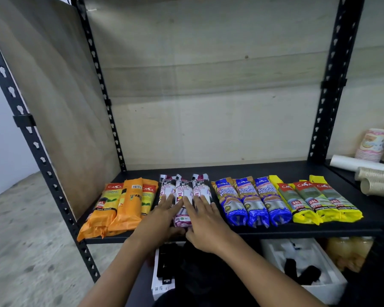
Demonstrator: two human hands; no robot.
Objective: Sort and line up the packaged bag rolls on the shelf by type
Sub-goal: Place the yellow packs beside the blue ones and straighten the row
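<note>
Four groups of packaged bag rolls lie side by side on the black shelf (275, 169). Three orange packs (124, 204) are at the left, then three white and purple drawstring packs (182, 191), three blue packs (253, 200) and three yellow packs (315, 200) at the right. My left hand (160, 216) lies flat on the left drawstring pack. My right hand (203, 222) lies flat on the right one, fingers spread. Both hands press on the packs from either side of the middle pack without gripping any.
Black slotted uprights (333, 85) frame the bay, with wooden panels behind and at the left. Stacks of paper cups (372, 145) and a white roll (355, 163) sit on the neighbouring shelf at the right. Below are a white foam box (328, 278) and bottles (348, 251).
</note>
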